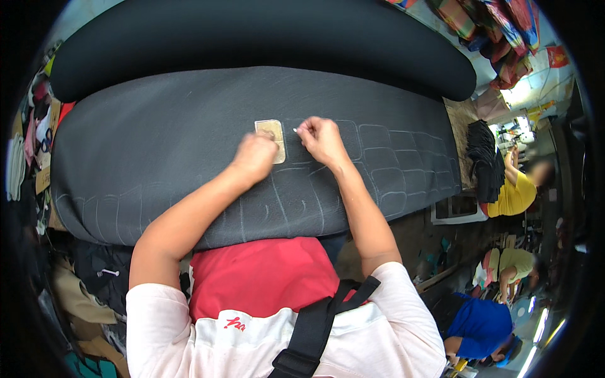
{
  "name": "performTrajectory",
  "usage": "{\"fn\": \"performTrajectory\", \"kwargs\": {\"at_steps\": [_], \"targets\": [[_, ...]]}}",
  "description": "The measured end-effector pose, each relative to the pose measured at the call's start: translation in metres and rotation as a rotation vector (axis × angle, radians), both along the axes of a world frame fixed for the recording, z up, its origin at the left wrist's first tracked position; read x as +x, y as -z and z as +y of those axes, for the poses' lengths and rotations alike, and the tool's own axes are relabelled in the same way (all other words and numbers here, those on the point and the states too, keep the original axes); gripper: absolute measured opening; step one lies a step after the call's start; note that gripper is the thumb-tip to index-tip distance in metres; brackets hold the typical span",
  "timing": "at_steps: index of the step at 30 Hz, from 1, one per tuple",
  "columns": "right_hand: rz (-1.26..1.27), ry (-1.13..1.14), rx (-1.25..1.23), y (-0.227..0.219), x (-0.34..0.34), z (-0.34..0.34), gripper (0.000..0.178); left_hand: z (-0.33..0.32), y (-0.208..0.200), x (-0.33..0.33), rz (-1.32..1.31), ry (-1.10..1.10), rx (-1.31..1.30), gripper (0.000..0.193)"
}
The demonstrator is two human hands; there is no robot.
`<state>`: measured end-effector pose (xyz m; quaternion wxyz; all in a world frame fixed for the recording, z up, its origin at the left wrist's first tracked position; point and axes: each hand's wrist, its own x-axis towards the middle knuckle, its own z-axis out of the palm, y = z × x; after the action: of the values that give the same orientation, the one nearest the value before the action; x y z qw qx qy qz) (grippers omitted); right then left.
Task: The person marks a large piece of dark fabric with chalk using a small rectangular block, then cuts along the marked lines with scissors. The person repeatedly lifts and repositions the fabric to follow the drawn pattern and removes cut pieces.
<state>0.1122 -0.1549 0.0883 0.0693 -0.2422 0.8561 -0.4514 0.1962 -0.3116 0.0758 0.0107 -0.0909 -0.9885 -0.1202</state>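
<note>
Dark grey fabric [189,126] lies spread over the table in front of me, marked with rows of thin white outlines of rounded panels. On it rests a small tan template [271,125], a rectangle with rounded corners and a pale rim. My left hand [255,156] is closed, its fingers pressing the template onto the fabric and hiding part of it. Just right of the template, my right hand [319,140] pinches a small white piece of chalk [295,130] between thumb and fingers. The chalk is close to the fabric; contact is hard to make out.
A thick black fabric roll [265,38] lies along the far side. Stacked black cloth pieces [484,157] sit at the right end. Several people work at the right, one in a yellow shirt [513,195]. Cloth and bags [82,296] are heaped at lower left.
</note>
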Motion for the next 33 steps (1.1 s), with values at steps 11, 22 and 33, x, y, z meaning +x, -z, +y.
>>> {"fn": "performTrajectory", "kwargs": {"at_steps": [11, 22, 33], "targets": [[0.317, -0.749, 0.826, -0.017, 0.021, -0.093, 0.022, 0.068, 0.067, 0.01, 0.062, 0.124, -0.55, 0.027], [0.229, -0.406, 0.844, -0.02, -0.017, -0.125, 0.035, 0.038, 0.018, 0.012, 0.007, -0.071, -0.014, 0.017], [-0.009, -0.143, 0.91, -0.032, -0.013, -0.065, 0.02, -0.021, 0.018, -0.004, 0.051, -0.226, 0.448, 0.022]]}}
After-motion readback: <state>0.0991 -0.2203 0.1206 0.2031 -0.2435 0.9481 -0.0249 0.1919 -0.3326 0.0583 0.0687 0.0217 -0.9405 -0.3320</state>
